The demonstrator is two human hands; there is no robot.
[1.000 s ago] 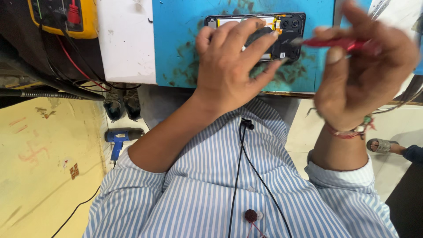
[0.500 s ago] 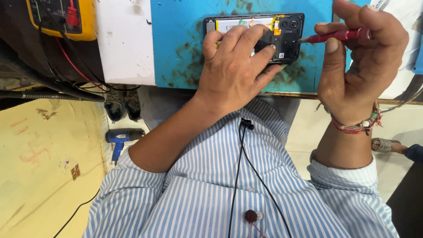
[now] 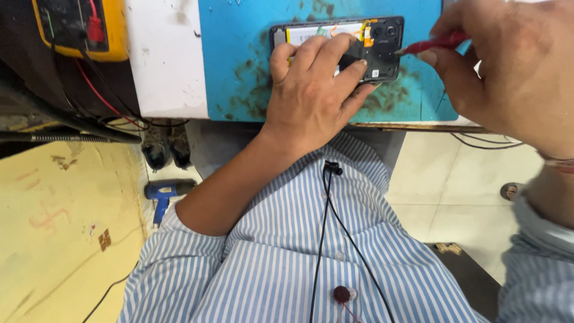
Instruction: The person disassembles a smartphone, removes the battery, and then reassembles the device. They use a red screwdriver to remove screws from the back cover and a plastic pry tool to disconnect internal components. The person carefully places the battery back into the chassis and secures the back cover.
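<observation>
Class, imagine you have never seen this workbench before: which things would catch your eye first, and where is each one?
First, the opened phone with its back off, lying on the stained blue mat at the top. The left hand presses down on it, while the right hand holds a red screwdriver with its tip at the phone's right edge. A yellow multimeter sits in the upper left corner.

mat: blue, matt, rubbery-looking, scuffed with dark stains
phone: opened, black plastic frame, dull
screwdriver: red handle, glossy plastic
shirt: striped woven cloth, soft
floor: pale tiles, slight sheen
meter: yellow casing, smooth
</observation>
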